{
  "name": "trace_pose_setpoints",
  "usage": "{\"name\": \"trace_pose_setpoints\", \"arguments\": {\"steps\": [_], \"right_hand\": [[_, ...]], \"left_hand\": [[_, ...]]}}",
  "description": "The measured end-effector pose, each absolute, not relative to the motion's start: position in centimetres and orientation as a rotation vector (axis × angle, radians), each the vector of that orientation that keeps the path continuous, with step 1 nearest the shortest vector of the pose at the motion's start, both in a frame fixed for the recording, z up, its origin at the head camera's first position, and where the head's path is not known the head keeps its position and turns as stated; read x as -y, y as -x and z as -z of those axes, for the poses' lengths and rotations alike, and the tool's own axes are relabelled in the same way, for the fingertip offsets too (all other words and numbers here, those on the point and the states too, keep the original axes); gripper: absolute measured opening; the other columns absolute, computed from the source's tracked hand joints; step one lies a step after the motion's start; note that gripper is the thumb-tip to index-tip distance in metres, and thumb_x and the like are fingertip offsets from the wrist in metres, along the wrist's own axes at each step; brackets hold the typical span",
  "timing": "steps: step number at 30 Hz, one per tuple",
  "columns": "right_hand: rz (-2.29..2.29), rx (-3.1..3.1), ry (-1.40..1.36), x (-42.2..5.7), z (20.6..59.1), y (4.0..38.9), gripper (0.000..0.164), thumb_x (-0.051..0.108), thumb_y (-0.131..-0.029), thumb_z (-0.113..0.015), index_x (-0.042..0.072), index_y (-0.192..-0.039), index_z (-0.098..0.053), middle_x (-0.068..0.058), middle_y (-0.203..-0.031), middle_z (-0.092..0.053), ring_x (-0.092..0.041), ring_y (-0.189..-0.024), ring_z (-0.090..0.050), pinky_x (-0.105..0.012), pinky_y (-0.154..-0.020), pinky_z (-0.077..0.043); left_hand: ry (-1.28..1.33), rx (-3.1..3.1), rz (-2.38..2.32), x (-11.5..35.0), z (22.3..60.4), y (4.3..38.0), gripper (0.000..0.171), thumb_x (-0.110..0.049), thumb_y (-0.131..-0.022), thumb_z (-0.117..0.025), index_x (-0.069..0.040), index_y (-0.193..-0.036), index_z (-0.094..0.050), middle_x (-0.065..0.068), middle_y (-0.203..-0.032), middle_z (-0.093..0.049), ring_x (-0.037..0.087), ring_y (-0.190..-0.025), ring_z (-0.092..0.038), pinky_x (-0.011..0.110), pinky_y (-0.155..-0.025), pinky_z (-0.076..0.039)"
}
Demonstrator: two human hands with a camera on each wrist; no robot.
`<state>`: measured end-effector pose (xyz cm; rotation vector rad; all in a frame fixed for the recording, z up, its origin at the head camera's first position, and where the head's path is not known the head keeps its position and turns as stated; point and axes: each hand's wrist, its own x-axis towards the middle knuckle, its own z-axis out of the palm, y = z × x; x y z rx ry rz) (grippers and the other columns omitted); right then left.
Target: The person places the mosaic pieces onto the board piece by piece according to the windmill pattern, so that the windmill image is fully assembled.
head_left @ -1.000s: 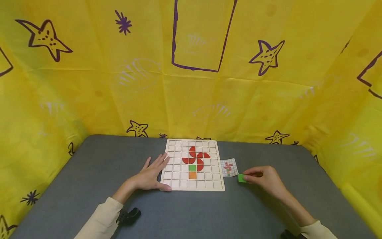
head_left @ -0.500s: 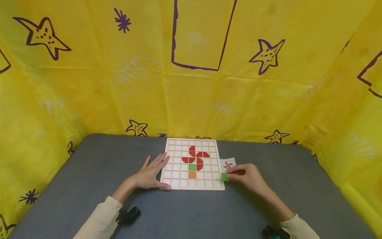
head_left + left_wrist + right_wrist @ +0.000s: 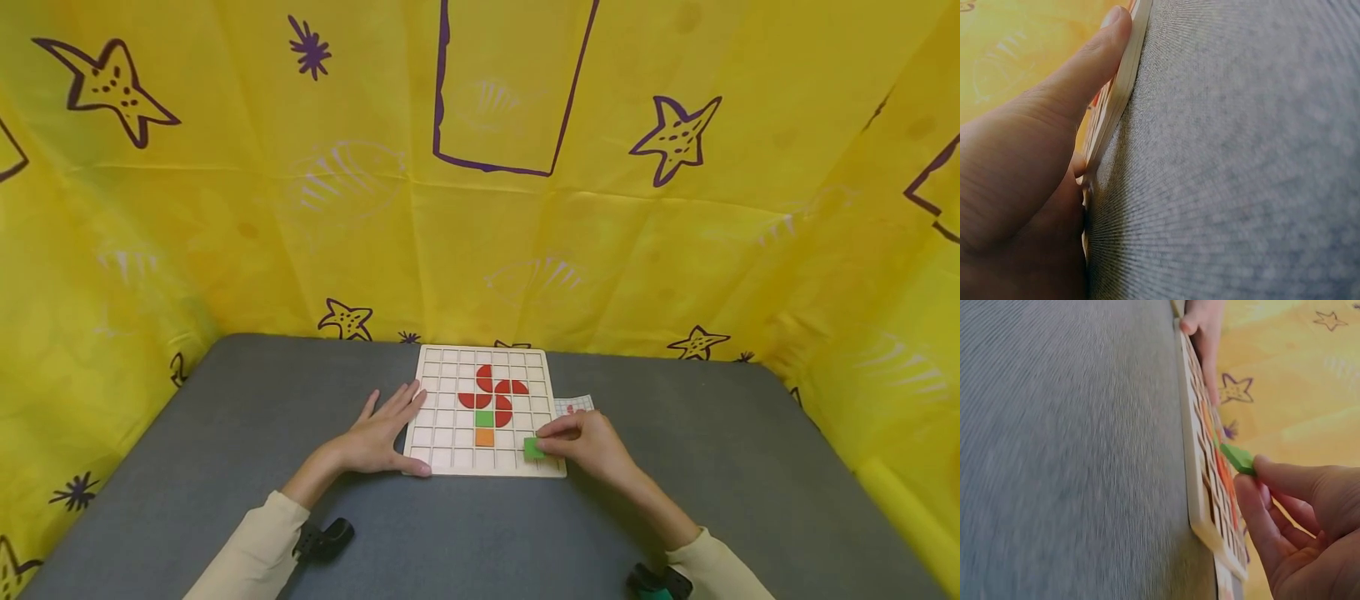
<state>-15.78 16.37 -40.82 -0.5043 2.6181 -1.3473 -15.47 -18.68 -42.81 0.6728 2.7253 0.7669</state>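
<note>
A pale wooden grid board lies on the grey table. Set in its cells are several red quarter-round tiles, one green square tile and, just below that, an orange square tile. My left hand rests along the board's left side, fingers spread and thumb on the near corner; in the left wrist view the thumb lies on the board's edge. Between thumb and fingertips my right hand pinches another green square tile, held over the board's lower right cells.
A small paper card printed with a grid and a red pattern lies at the board's right side, partly hidden by my right hand. A yellow patterned cloth hangs behind the grey table and at both sides.
My right hand has moved left with the green square tile, from beside the card to over the board, and now covers part of the card. The left hand stays in place.
</note>
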Motion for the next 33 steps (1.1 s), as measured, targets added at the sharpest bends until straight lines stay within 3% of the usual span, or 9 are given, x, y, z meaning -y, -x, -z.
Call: {"name": "trace_pose_setpoints", "arguments": {"steps": [23, 33], "right_hand": [[1.370, -2.509, 0.617, -11.2, 41.5, 15.4, 0.013, 0.017, -0.081, -0.081, 0.006, -0.087, -0.078, -0.001, -0.078, -0.073, -0.008, -0.064, -0.064, -0.021, -0.061, -0.052], [1.121, -2.673, 0.694, -9.6, 41.2, 15.2, 0.006, 0.015, -0.082, -0.080, 0.010, -0.084, -0.079, 0.008, -0.073, -0.069, -0.005, -0.066, -0.056, -0.022, -0.059, -0.048]], "left_hand": [[-0.660, -2.716, -0.756, 18.4, 42.8, 15.5, 0.117, -0.060, -0.075, -0.076, -0.001, -0.156, -0.016, 0.017, -0.164, -0.005, 0.037, -0.150, -0.002, 0.063, -0.112, 0.009], [-0.670, -2.714, -0.770, 18.6, 42.9, 15.5, 0.117, -0.061, -0.075, -0.075, -0.001, -0.156, -0.016, 0.018, -0.163, -0.005, 0.038, -0.149, -0.003, 0.063, -0.112, 0.009]]}}
